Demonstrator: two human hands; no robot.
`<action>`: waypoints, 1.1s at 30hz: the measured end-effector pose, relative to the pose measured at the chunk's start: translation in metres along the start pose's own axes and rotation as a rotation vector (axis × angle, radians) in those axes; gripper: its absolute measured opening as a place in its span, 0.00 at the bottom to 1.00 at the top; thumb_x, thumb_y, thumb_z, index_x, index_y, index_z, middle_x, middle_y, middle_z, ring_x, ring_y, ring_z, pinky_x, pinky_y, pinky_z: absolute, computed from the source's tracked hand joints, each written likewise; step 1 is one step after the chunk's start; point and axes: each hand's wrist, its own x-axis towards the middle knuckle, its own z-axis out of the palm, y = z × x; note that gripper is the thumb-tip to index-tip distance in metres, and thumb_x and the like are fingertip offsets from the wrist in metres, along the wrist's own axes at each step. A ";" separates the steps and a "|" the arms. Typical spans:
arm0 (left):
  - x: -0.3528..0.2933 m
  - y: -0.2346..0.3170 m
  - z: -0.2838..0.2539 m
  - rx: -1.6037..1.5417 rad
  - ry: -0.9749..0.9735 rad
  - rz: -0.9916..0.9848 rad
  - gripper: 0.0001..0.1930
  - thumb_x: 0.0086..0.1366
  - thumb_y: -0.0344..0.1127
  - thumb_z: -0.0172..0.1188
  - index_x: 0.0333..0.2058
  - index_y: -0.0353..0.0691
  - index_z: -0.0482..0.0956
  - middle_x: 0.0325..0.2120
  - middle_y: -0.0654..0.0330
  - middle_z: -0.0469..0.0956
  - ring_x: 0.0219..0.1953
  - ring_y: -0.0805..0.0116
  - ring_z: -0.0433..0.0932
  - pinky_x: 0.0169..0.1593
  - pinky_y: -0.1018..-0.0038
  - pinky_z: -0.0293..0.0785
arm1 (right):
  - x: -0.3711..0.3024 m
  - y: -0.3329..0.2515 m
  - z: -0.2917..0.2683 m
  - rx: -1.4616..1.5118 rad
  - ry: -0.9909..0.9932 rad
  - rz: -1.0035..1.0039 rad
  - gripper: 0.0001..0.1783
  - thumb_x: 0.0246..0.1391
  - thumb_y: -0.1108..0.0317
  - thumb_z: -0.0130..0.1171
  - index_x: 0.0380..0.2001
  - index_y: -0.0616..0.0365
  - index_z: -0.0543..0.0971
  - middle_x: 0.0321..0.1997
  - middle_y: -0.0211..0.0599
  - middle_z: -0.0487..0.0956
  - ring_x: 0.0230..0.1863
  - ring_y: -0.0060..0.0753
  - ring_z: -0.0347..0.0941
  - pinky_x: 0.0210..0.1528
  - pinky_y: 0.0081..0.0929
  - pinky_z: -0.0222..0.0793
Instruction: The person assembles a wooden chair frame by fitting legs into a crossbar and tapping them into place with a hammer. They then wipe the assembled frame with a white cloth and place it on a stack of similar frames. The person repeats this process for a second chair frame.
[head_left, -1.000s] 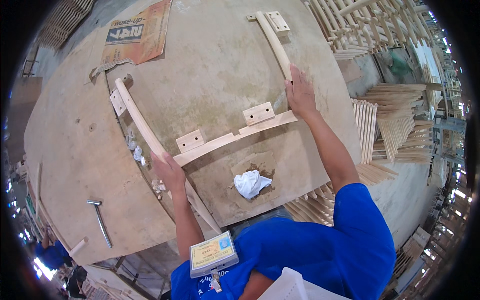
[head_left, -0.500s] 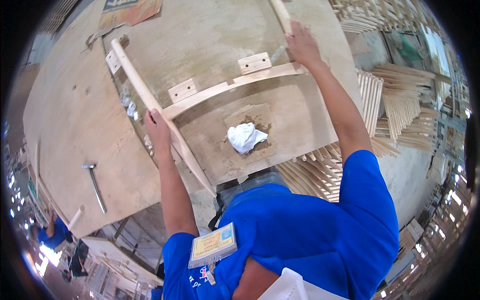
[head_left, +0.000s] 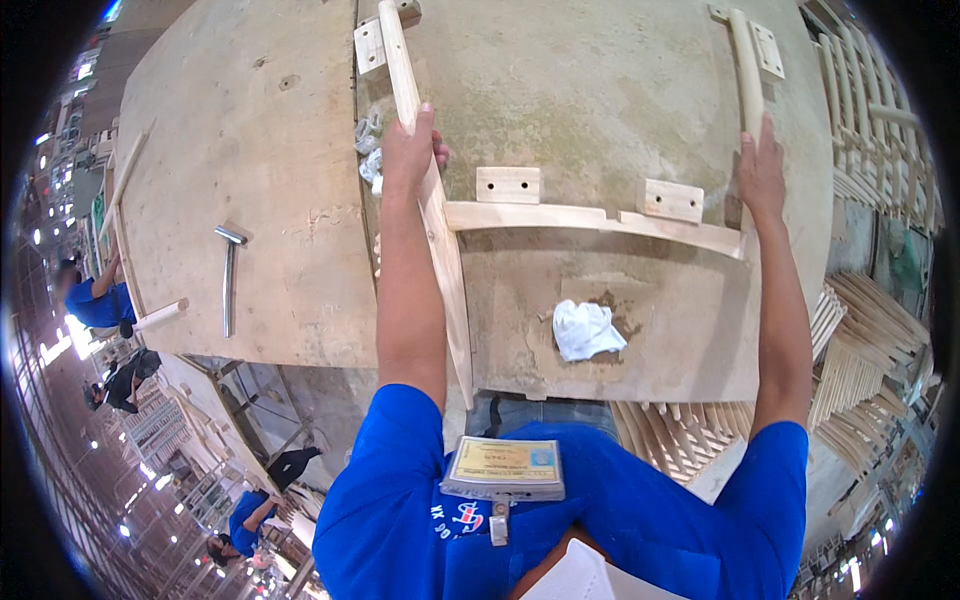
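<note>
My left hand is closed round a long tapered wooden leg, a little beyond the point where a curved wooden rail meets it. The leg's pointed near end hangs over the table edge. At the rail's other end, my right hand is closed on a second wooden leg, with its fingers along the wood. My right hand and forearm hide the near part of that leg. Two drilled wooden blocks, a left block and a right block, sit against the rail's far side.
A crumpled white cloth lies on a stained patch near the front edge. To the left rests a hammer on the wooden tabletop. More drilled blocks stand beside the legs' far ends. Stacked wooden parts are at the right.
My view has turned, so the frame sits farther right and straighter. My left hand has moved farther up its leg, away from me. My right hand stays on the other leg.
</note>
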 end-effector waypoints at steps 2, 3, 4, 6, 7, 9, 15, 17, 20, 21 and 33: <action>0.002 0.004 0.006 -0.024 -0.028 -0.079 0.22 0.73 0.53 0.64 0.44 0.37 0.74 0.24 0.63 0.75 0.22 0.73 0.76 0.23 0.72 0.75 | 0.002 -0.004 -0.003 -0.070 -0.056 0.092 0.36 0.75 0.44 0.40 0.79 0.42 0.53 0.62 0.58 0.73 0.64 0.65 0.72 0.63 0.58 0.69; -0.004 0.007 0.011 -0.035 0.015 -0.076 0.21 0.73 0.52 0.64 0.44 0.36 0.74 0.22 0.63 0.73 0.20 0.73 0.75 0.20 0.74 0.72 | -0.001 -0.007 -0.004 -0.092 -0.088 0.121 0.36 0.75 0.43 0.40 0.79 0.41 0.53 0.63 0.58 0.73 0.64 0.65 0.72 0.63 0.58 0.69; -0.006 0.008 0.010 -0.012 0.031 -0.073 0.22 0.73 0.52 0.64 0.44 0.36 0.74 0.22 0.63 0.73 0.19 0.73 0.75 0.20 0.74 0.72 | 0.002 -0.018 -0.005 -0.102 -0.108 0.138 0.36 0.75 0.43 0.40 0.79 0.41 0.53 0.63 0.57 0.73 0.63 0.65 0.73 0.63 0.58 0.69; -0.006 0.005 0.008 0.015 0.051 -0.062 0.22 0.72 0.52 0.64 0.44 0.36 0.74 0.22 0.62 0.74 0.19 0.73 0.75 0.21 0.74 0.72 | 0.003 -0.021 -0.003 -0.151 -0.096 0.142 0.36 0.75 0.43 0.39 0.79 0.41 0.53 0.64 0.57 0.73 0.63 0.64 0.73 0.63 0.58 0.69; -0.004 0.003 0.008 0.057 0.067 -0.048 0.23 0.73 0.53 0.64 0.44 0.36 0.74 0.22 0.62 0.74 0.19 0.73 0.74 0.21 0.73 0.73 | 0.003 -0.019 -0.001 -0.184 -0.076 0.127 0.36 0.75 0.43 0.40 0.79 0.41 0.53 0.65 0.57 0.73 0.63 0.63 0.74 0.63 0.58 0.69; -0.008 0.010 0.009 0.106 0.080 -0.034 0.23 0.73 0.54 0.63 0.43 0.35 0.74 0.22 0.62 0.73 0.19 0.73 0.74 0.22 0.73 0.73 | 0.003 -0.017 0.002 -0.202 -0.059 0.106 0.36 0.75 0.44 0.40 0.79 0.45 0.54 0.69 0.57 0.71 0.67 0.62 0.71 0.66 0.55 0.67; -0.019 0.026 0.005 0.129 0.122 0.017 0.24 0.74 0.55 0.61 0.41 0.33 0.74 0.22 0.62 0.72 0.19 0.73 0.73 0.24 0.72 0.73 | 0.005 -0.013 0.006 -0.197 -0.020 0.022 0.37 0.75 0.45 0.42 0.79 0.49 0.55 0.70 0.57 0.71 0.67 0.61 0.72 0.66 0.52 0.69; -0.019 0.027 0.003 0.124 0.109 0.030 0.24 0.74 0.55 0.61 0.41 0.34 0.74 0.22 0.62 0.72 0.19 0.73 0.74 0.24 0.72 0.73 | 0.005 -0.011 0.008 -0.198 -0.009 0.005 0.37 0.75 0.46 0.43 0.78 0.49 0.55 0.70 0.57 0.72 0.67 0.60 0.71 0.66 0.52 0.68; -0.018 0.022 0.003 0.131 0.100 0.011 0.24 0.74 0.54 0.61 0.41 0.34 0.74 0.22 0.61 0.73 0.19 0.73 0.74 0.24 0.73 0.73 | 0.005 -0.010 0.008 -0.178 0.039 -0.062 0.36 0.75 0.47 0.43 0.78 0.50 0.55 0.69 0.58 0.72 0.67 0.60 0.71 0.66 0.51 0.69; -0.013 0.017 0.004 0.131 0.105 -0.001 0.24 0.74 0.54 0.61 0.42 0.33 0.74 0.22 0.61 0.74 0.19 0.73 0.75 0.23 0.73 0.73 | 0.007 -0.011 0.007 -0.179 0.021 -0.050 0.36 0.75 0.47 0.43 0.78 0.50 0.55 0.69 0.58 0.72 0.67 0.60 0.71 0.66 0.52 0.69; 0.005 0.007 0.009 0.254 0.083 0.021 0.28 0.72 0.54 0.63 0.47 0.27 0.76 0.27 0.53 0.79 0.28 0.61 0.81 0.33 0.65 0.79 | 0.008 -0.016 0.002 -0.124 -0.014 0.079 0.36 0.73 0.46 0.47 0.77 0.47 0.58 0.56 0.63 0.78 0.58 0.69 0.75 0.59 0.59 0.70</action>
